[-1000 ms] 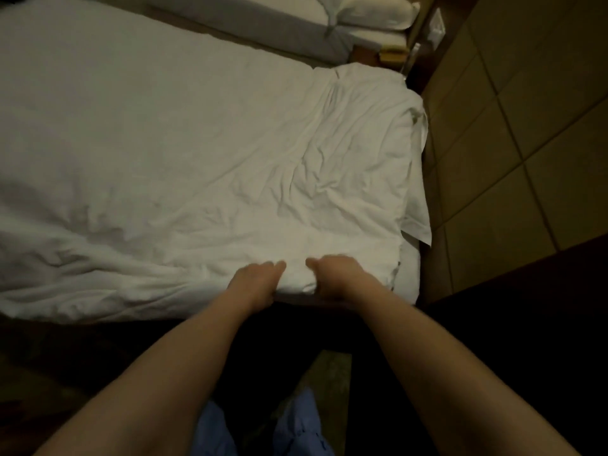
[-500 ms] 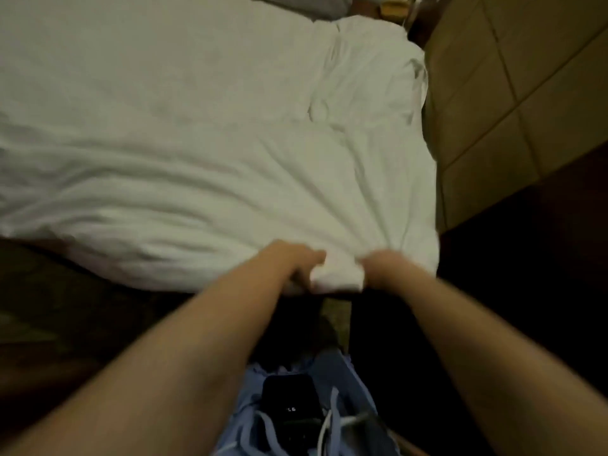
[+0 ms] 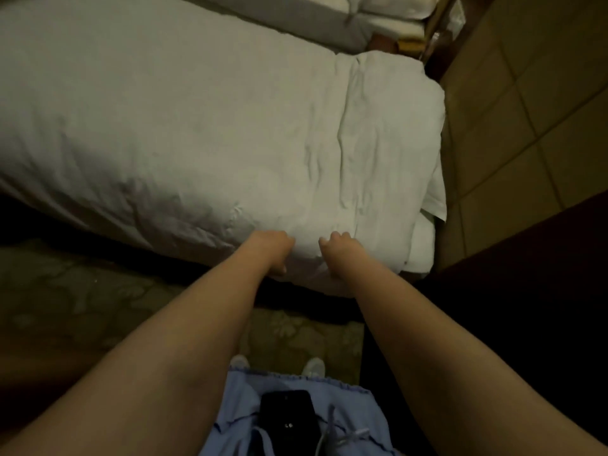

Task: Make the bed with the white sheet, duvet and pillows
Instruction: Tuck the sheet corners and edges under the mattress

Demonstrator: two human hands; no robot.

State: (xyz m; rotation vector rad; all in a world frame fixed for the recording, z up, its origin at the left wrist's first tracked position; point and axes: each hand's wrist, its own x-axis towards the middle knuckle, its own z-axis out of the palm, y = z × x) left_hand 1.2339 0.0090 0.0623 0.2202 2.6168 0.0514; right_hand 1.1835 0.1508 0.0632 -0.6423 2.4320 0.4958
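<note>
While both hands grip the near edge, left hand (image 3: 270, 246) and right hand (image 3: 335, 250) curl into the duvet (image 3: 204, 133); it covers the bed, long axis running left-right, left end cropped. Fingertips buried in fabric; pillows (image 3: 391, 11) cut off at top.

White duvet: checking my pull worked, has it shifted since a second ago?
Yes: the white duvet came toward the person, now overhanging the mattress near edge.

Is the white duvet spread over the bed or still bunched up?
Spread: the white duvet lies flat across the bed with few creases; left hand and right hand grip its near edge.
</note>
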